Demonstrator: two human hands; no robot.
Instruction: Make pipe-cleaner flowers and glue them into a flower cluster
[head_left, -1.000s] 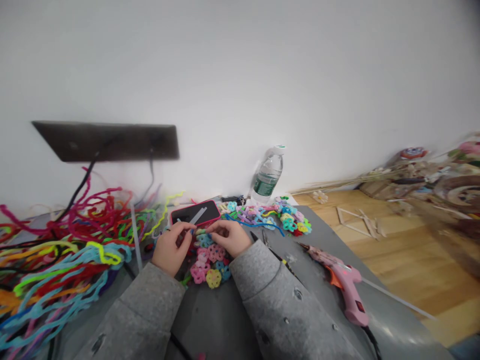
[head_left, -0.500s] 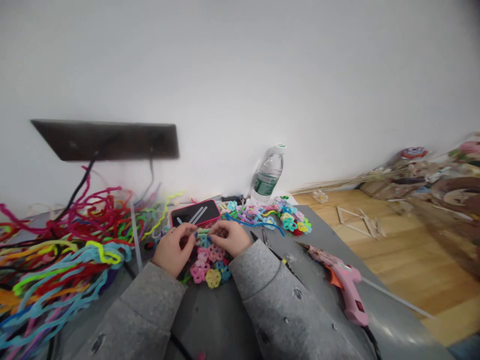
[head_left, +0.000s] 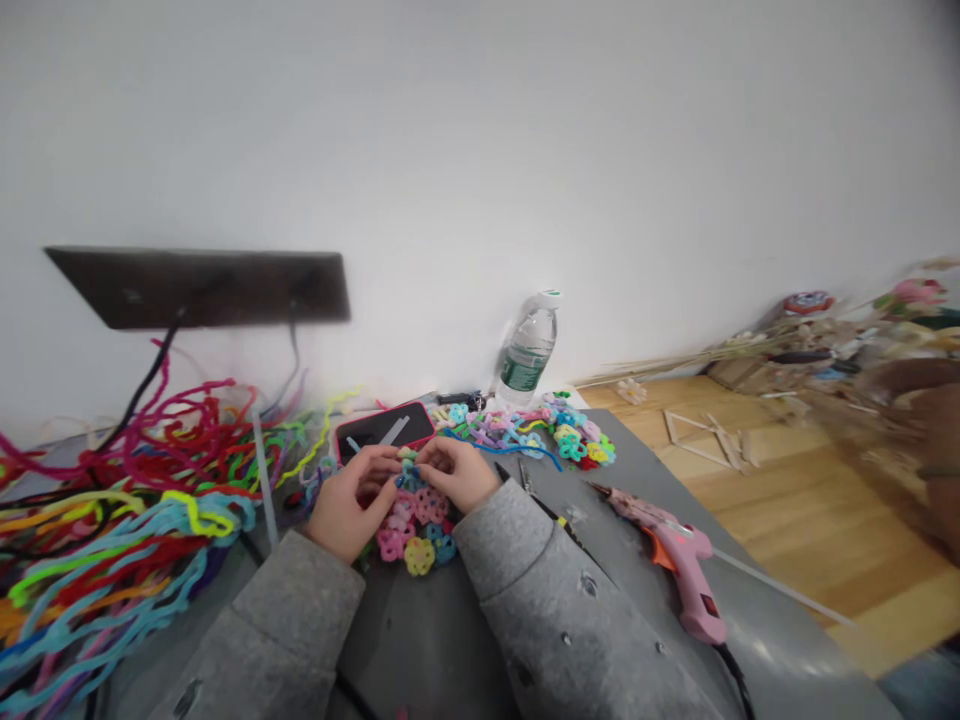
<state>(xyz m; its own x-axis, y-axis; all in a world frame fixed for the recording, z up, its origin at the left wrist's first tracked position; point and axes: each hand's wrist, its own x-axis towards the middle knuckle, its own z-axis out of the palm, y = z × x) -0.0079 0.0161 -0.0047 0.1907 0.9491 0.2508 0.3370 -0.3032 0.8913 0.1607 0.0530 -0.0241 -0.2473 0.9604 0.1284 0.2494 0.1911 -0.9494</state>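
Observation:
My left hand point(head_left: 351, 508) and my right hand point(head_left: 463, 474) meet over the table, fingertips pinched on a small blue-green pipe-cleaner flower point(head_left: 409, 468). The fingers cover part of it. Just below them lies a cluster of pink pipe-cleaner flowers point(head_left: 396, 538), with a yellow flower point(head_left: 420, 556) and a blue flower point(head_left: 442, 544) at its near edge. Behind my hands is a phone point(head_left: 384, 430) in a pink case, with translucent glue sticks on it. A blue pipe cleaner point(head_left: 525, 450) stretches to the right of the phone.
Loose pipe cleaners point(head_left: 112, 540) heap up on the left. A pink glue gun point(head_left: 679, 555) with its cord lies right, beside pliers point(head_left: 551, 510) partly under my sleeve. A water bottle point(head_left: 528, 350) stands by the wall, near more pipe-cleaner flowers point(head_left: 574, 435). Another person's arm point(head_left: 941, 480) shows far right.
The view has shifted slightly, so most things sit a little further left. My left fingers have closed in nearer the right ones at the flower. A person's arm has appeared at far right.

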